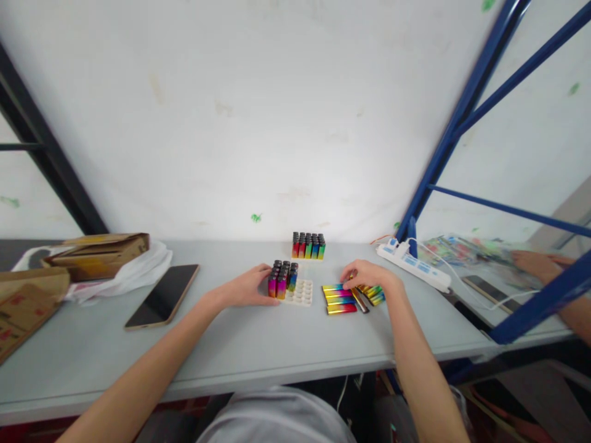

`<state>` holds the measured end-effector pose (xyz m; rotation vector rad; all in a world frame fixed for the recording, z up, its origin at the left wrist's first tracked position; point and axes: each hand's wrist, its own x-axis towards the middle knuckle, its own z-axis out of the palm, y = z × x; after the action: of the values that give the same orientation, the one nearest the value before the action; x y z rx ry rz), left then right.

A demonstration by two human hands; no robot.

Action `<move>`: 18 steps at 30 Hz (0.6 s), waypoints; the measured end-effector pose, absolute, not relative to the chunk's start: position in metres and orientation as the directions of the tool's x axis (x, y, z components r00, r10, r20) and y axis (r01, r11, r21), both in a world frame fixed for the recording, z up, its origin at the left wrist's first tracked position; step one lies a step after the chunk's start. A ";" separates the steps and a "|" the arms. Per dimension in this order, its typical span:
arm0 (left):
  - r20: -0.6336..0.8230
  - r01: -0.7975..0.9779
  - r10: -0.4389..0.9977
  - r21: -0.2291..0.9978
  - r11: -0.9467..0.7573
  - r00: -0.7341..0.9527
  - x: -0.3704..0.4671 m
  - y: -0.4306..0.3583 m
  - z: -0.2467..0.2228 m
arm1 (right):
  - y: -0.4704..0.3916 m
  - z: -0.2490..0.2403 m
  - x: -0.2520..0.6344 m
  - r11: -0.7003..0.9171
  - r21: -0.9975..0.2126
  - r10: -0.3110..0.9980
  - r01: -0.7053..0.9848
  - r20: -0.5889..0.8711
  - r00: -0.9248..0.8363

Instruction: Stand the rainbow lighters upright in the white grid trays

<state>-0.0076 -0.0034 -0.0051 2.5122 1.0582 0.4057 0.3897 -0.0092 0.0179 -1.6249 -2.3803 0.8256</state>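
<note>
My left hand [249, 287] lies at the left side of a white tray [302, 293], thumb and fingers apart around the edge of its lighters. Several upright rainbow lighters with black tops [281, 280] fill the tray's left part; bare round slots show on its right. My right hand [362, 274] is over a pile of flat-lying, shiny metallic lighters [340, 299], its fingertips bent down onto the top ones. Whether it grips one is too small to tell. Behind the tray stands a block of upright lighters [308, 245] near the wall.
A dark phone [162, 296] and cardboard boxes [99, 255] on white plastic lie at the left. At the right are a white power strip [413, 266] with cables and a blue metal frame [427, 178]. Beyond it show another person's hands [538, 264].
</note>
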 end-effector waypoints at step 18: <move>0.112 0.620 0.723 0.437 -0.652 0.682 -0.006 -0.006 -0.002 | -0.008 0.023 0.347 0.422 -0.849 0.901 0.319 0.351 -0.257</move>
<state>-0.0058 -0.0065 -0.0017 2.5306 1.0535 0.3926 0.3475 -0.0084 0.0232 -1.0527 -1.7897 0.8233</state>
